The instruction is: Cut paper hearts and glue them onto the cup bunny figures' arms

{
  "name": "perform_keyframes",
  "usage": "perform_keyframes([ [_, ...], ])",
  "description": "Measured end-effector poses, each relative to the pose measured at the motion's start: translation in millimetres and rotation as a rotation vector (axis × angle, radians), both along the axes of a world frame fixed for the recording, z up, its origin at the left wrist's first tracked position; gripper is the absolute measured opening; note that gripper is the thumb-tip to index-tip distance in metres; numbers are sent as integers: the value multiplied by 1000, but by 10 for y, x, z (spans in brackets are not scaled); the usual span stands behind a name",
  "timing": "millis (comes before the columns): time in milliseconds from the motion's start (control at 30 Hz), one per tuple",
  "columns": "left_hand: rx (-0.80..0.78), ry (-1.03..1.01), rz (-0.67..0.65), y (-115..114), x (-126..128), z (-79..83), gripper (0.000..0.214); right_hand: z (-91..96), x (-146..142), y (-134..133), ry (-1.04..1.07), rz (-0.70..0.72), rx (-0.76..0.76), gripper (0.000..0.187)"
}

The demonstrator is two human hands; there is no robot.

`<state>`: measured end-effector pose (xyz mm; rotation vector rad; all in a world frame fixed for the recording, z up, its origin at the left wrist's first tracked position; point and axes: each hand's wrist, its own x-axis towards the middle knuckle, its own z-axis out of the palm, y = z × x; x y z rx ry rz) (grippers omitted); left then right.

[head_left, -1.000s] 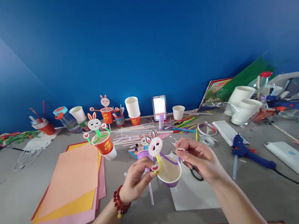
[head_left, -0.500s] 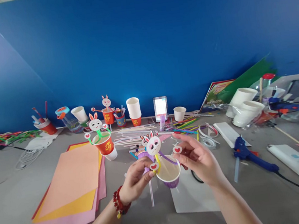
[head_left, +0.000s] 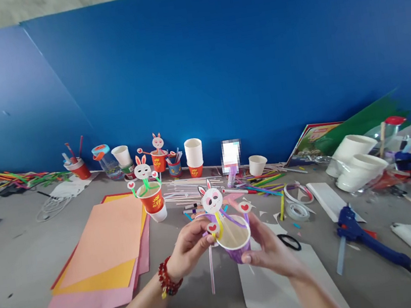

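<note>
A paper cup [head_left: 238, 253] with a purple outside is between my hands, its open top facing me. Above its rim stands a white paper rabbit head [head_left: 212, 202]. A yellow strip and a purple strip [head_left: 229, 216] rise out of the cup as arms. My left hand [head_left: 188, 243] pinches the left paper paw [head_left: 212, 228], marked with a red heart, at the end of the yellow arm. Wrapped around the cup's right side is my right hand [head_left: 270, 247], thumb in front. Just above those fingers is the other heart paw [head_left: 245, 207].
Stacked coloured paper [head_left: 103, 245] lies left, near a red rabbit cup [head_left: 152, 201]. At right are a blue glue gun [head_left: 368, 240] and tape rolls [head_left: 297, 211]. Scissors [head_left: 290, 242] rest on white paper [head_left: 281, 283]. Sticks [head_left: 191, 189] and cups [head_left: 193, 151] line the back.
My right hand has moved down from beside the right heart paw to grip the cup's side. My left hand keeps its pinch. The view has shifted slightly.
</note>
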<state>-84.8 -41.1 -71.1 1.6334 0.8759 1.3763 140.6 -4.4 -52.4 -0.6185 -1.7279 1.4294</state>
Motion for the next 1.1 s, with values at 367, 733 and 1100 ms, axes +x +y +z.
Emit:
perform_keyframes([
  [367, -192, -312, -56, 14, 90, -21, 20, -244, -131, -88, 68, -109, -55, 78],
  [733, -227, -405, -43, -4, 130, -135, 20, -221, -156, -147, 7, -199, -7, 86],
  [1100, -57, -123, 110, -36, 133, 77, 27, -239, -187, -159, -30, -175, -50, 80],
])
